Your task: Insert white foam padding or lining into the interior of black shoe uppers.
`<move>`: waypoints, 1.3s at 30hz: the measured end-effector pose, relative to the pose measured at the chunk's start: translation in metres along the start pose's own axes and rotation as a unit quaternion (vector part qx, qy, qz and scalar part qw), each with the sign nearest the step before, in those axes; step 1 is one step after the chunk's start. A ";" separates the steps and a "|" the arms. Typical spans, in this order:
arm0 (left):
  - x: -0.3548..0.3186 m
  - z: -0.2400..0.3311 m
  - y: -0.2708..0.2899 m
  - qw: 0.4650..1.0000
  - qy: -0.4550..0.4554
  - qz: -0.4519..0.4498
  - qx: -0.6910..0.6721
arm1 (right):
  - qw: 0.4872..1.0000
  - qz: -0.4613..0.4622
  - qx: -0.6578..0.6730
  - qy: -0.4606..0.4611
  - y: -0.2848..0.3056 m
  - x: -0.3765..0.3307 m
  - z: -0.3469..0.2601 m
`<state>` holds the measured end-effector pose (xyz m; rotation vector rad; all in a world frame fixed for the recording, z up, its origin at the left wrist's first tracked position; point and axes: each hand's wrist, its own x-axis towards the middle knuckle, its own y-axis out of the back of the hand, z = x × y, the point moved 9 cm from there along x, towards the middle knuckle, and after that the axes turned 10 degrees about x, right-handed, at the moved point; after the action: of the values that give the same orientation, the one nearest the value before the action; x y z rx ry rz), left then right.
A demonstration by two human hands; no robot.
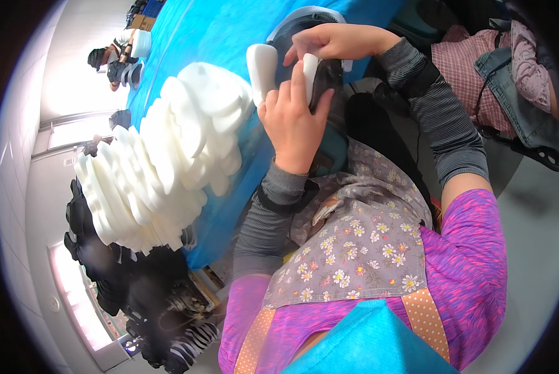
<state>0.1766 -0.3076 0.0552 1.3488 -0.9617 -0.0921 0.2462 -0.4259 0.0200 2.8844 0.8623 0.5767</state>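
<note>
A dark, shoe-like piece with a pale curved rim (pixel 308 12) lies at the far edge of the blue-covered table. My left hand (pixel 295 124) has its index finger along a narrow white foam pad (pixel 311 67), and its thumb rests by a black part (pixel 326 82) of the piece. A wider white foam pad (pixel 262 67) stands upright beside its other fingertips. Over the dark piece, my right hand (pixel 335 43) has its fingers bent inward; what they pinch, if anything, is hidden.
A large heap of white foam pads (pixel 158 162) covers the table to the left. Dark items (pixel 136 280) are piled beyond it at lower left. Another person (pixel 120 59) is at the table's far left, and a seated person (pixel 485 81) is at right.
</note>
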 end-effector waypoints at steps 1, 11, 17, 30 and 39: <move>0.000 0.000 0.002 1.000 -0.003 0.015 -0.001 | 1.000 0.001 0.000 0.000 0.000 0.000 -0.001; -0.004 -0.008 -0.008 0.999 0.034 -0.013 -0.025 | 0.985 0.048 -0.158 -0.042 -0.001 0.000 -0.018; 0.001 -0.007 -0.003 0.999 0.027 -0.021 -0.026 | 0.976 0.084 -0.201 -0.013 -0.002 -0.002 -0.023; 0.023 -0.020 0.003 0.965 0.037 -0.107 -0.237 | 0.920 0.353 -0.133 0.106 -0.019 -0.066 -0.031; 0.038 -0.052 -0.046 0.678 0.223 -0.377 -0.591 | 0.928 0.357 -0.029 0.103 -0.019 -0.057 -0.019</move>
<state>0.2540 -0.3019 0.0406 0.3688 0.2297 -0.8325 0.1852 -0.4412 0.0148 3.0571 -0.2449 0.9402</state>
